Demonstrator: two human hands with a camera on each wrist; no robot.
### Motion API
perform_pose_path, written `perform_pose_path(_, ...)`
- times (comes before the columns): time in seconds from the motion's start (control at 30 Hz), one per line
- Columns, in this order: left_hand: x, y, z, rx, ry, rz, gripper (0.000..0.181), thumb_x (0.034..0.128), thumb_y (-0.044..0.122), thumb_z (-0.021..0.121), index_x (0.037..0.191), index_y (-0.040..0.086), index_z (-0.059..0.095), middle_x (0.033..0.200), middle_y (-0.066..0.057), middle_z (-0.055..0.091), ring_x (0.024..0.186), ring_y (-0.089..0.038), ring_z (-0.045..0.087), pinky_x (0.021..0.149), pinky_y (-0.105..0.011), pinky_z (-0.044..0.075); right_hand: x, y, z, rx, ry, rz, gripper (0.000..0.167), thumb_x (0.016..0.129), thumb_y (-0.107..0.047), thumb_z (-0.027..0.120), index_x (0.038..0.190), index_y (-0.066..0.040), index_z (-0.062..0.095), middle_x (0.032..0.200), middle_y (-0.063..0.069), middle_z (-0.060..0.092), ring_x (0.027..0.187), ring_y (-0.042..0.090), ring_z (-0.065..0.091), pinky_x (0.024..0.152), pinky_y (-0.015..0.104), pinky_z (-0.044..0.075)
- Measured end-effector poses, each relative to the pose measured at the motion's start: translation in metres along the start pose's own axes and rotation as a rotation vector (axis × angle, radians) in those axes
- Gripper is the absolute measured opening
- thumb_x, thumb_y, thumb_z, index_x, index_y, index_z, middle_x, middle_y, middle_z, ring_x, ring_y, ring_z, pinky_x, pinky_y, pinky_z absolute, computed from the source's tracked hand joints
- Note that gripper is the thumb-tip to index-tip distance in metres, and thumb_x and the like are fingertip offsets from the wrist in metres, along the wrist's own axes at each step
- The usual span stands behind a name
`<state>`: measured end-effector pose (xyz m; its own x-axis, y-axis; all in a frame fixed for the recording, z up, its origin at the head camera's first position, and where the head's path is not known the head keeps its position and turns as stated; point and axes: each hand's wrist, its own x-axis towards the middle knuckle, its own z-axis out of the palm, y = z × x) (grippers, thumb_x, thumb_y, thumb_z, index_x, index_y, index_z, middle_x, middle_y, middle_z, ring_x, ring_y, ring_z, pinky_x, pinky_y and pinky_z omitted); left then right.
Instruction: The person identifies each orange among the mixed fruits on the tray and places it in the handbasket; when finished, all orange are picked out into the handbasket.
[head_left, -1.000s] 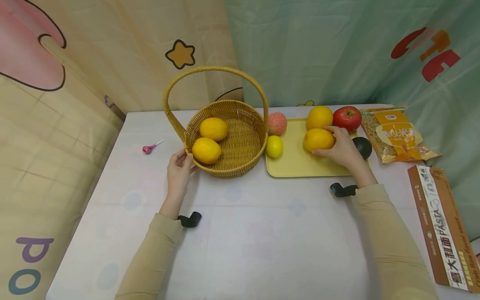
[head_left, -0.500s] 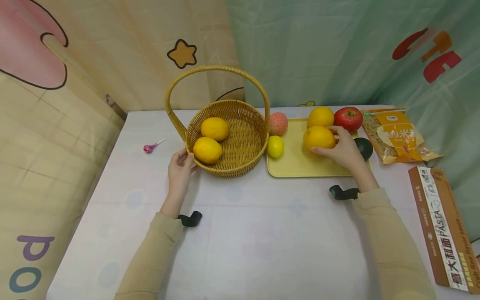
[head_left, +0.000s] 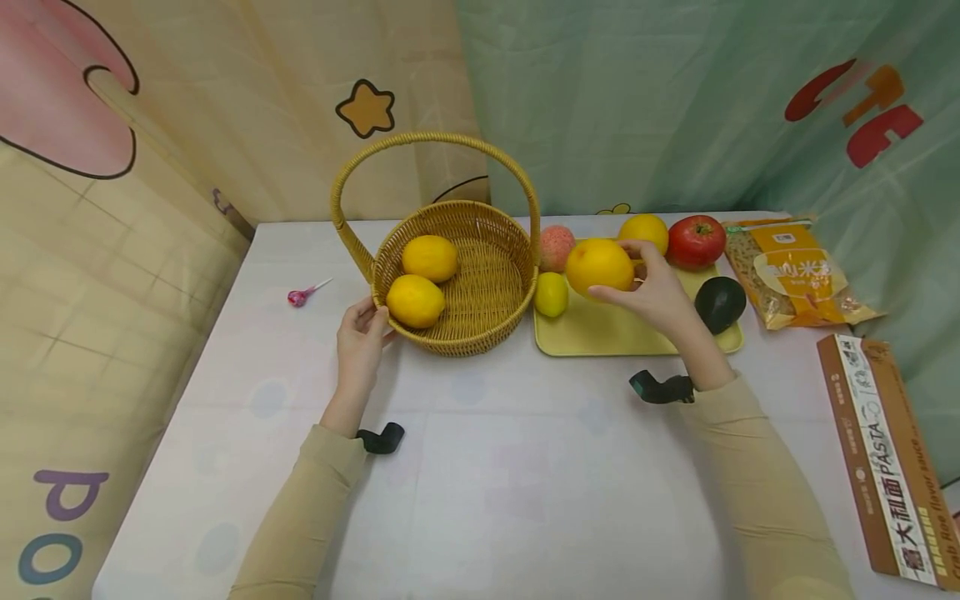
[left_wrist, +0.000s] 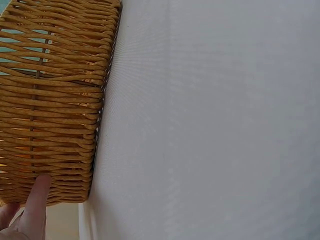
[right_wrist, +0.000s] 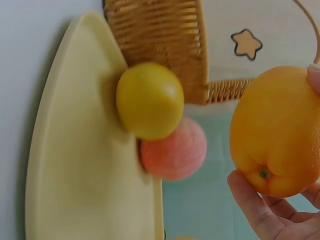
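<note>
My right hand (head_left: 656, 292) holds an orange (head_left: 599, 267) above the yellow tray (head_left: 615, 337); a green stem spot shows on the orange (right_wrist: 280, 135) in the right wrist view. At the near left rim of the wicker basket (head_left: 480, 283), my left hand (head_left: 360, 346) grips the edge, thumb at the rim and fingers against the outside wall. A finger (left_wrist: 37, 205) of it touches the weave in the left wrist view. Inside the basket's left half lie two similar yellow-orange fruits, one behind (head_left: 430, 258) the other (head_left: 416, 301).
At the tray's left are a lemon (head_left: 551, 294) and a peach (head_left: 557, 248); at its right, another orange fruit (head_left: 643, 232), a red apple (head_left: 696, 242) and a dark green avocado (head_left: 721, 305). Further right are a grain bag (head_left: 798, 271) and pasta box (head_left: 885, 454). A lollipop (head_left: 297, 297) lies left.
My right hand has lifted the orange off the tray area and carried it left, toward the basket. The avocado is now uncovered. My left hand stays at the basket rim.
</note>
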<state>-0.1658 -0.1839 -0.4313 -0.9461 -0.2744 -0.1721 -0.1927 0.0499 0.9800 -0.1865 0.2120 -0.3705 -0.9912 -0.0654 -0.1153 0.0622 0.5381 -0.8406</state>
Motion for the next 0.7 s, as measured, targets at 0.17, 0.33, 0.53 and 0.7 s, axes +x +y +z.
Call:
perform_pose_path(0.17, 0.0, 0.001, 0.001, 0.001, -0.001, 0.0, 0.047, 0.1022, 0.018, 0.053, 0.144, 0.002, 0.041, 0.14, -0.018, 0.05, 0.116, -0.019, 0.054, 0.098, -0.039, 0.056, 0.001, -0.015, 0.013, 0.051, -0.027, -0.029, 0.088, 0.084, -0.041, 0.077, 0.15, -0.009, 0.028, 0.149, 0.014, 0.036, 0.126, 0.034, 0.044, 0.106, 0.049, 0.045)
perform_pose_path(0.33, -0.001, 0.001, 0.001, 0.006, -0.001, -0.005, 0.048, 0.1023, 0.019, 0.053, 0.145, 0.002, 0.04, 0.141, -0.017, 0.05, 0.118, -0.02, 0.054, 0.099, -0.039, 0.055, 0.005, -0.025, 0.03, 0.105, -0.033, -0.064, 0.082, 0.083, -0.036, 0.079, 0.146, -0.009, 0.034, 0.146, 0.014, 0.039, 0.123, 0.034, 0.047, 0.104, 0.048, 0.046)
perform_pose_path(0.53, 0.0, 0.0, 0.0, 0.009, 0.005, 0.005, 0.046, 0.1026, 0.019, 0.052, 0.144, 0.002, 0.041, 0.139, -0.017, 0.051, 0.114, -0.018, 0.054, 0.097, -0.037, 0.056, 0.012, -0.036, 0.054, 0.138, -0.058, -0.12, 0.08, 0.08, -0.032, 0.081, 0.145, -0.01, 0.038, 0.143, 0.011, 0.044, 0.123, 0.03, 0.049, 0.104, 0.048, 0.047)
perform_pose_path(0.7, 0.0, -0.001, 0.0, 0.01, 0.009, 0.003, 0.046, 0.1025, 0.019, 0.052, 0.144, 0.002, 0.041, 0.139, -0.017, 0.051, 0.114, -0.017, 0.055, 0.096, -0.036, 0.057, 0.017, -0.046, 0.073, 0.136, -0.064, -0.146, 0.08, 0.078, -0.036, 0.082, 0.144, -0.013, 0.042, 0.141, 0.008, 0.048, 0.121, 0.027, 0.052, 0.1, 0.046, 0.05)
